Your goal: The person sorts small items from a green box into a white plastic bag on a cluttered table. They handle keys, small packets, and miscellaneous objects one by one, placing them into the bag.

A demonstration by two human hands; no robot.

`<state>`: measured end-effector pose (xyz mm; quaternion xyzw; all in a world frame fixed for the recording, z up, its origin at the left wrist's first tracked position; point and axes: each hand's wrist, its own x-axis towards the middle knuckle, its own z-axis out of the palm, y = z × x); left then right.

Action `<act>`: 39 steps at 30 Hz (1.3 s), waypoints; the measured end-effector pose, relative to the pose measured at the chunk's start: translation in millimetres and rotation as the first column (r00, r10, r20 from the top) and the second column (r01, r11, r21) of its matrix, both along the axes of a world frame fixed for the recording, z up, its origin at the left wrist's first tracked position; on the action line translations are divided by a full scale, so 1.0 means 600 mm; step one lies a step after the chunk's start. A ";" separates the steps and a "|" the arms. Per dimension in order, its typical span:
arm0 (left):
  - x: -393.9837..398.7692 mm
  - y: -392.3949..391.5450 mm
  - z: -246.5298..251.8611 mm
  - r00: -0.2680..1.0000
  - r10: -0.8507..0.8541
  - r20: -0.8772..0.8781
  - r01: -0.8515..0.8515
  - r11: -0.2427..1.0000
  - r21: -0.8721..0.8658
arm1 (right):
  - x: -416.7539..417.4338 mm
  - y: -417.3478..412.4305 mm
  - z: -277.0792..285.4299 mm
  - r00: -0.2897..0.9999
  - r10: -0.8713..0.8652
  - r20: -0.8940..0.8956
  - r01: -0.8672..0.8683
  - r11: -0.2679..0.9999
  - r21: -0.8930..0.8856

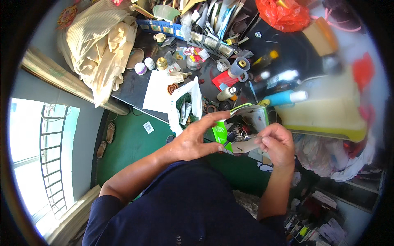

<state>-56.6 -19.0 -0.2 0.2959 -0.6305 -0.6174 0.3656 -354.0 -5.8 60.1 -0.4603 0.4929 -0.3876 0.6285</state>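
My left hand (197, 135) spans the left side of a green and white paper bag (219, 132), thumb near and fingers far, gripping its edge. The bag's mouth faces up, with a green cord handle (241, 107) at the far rim. Inside lie a metal ring with keys (241, 135) and other small dark things, too jumbled to name. My right hand (278, 146) is over the bag's right side, thumb and forefinger pinched on a small metal item, mostly hidden by the fingertips. A white plastic bag (197, 98) with a green lining and packets stands left of the paper bag.
Behind, a black table (203, 72) carries a white sheet (155, 92), a cream bottle (227, 93), a plastic jug (239, 67) and a blue spray can (284, 97). A yellowish plastic bin (320, 107) stands right. Cream cloth (98, 46) hangs left, above the green floor (129, 144).
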 end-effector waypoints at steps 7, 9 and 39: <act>0.013 0.017 0.000 0.866 -0.120 -0.486 0.343 0.849 0.401 | 0.080 0.007 -0.024 0.941 -0.126 0.315 0.120 0.992 0.039; 0.026 0.022 -0.002 0.848 -0.099 -0.520 0.370 0.813 0.449 | 0.098 0.009 -0.030 0.931 -0.160 0.329 0.152 0.987 0.050; 0.227 0.056 -0.013 0.519 0.303 -0.799 0.461 0.688 0.560 | 0.360 0.067 -0.040 0.983 -0.183 0.031 0.185 0.981 -0.051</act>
